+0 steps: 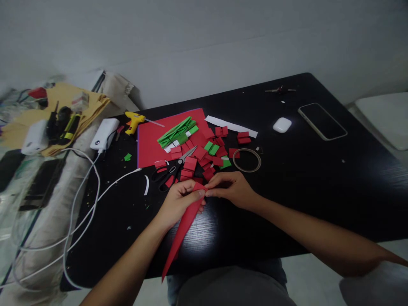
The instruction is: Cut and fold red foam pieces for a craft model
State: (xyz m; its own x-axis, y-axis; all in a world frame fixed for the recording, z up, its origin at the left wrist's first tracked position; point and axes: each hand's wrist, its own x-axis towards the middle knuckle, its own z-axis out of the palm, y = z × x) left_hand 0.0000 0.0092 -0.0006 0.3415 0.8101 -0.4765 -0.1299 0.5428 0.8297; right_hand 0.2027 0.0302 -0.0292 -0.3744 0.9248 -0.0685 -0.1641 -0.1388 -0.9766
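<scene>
A long, tapering red paper strip [184,228] hangs from my hands toward the table's front edge, its narrow point at the bottom. My left hand [182,201] grips its wide upper end, thumb on top and fingers behind. The fingertips of my right hand [232,189] pinch the same end at its right corner. Just beyond my hands lie several small folded red pieces [190,164], with a few green ones [211,148] among them. Black-handled scissors [174,169] rest open at the left of these pieces. Behind them, folded green strips [177,132] lie on a red sheet [148,146].
On the black table [302,187] are a tape ring [247,160], white strip [231,124], white case [282,125], phone [322,121] and yellow glue gun [134,122]. A white cable [95,202] crosses the left side, near a power bank [104,134].
</scene>
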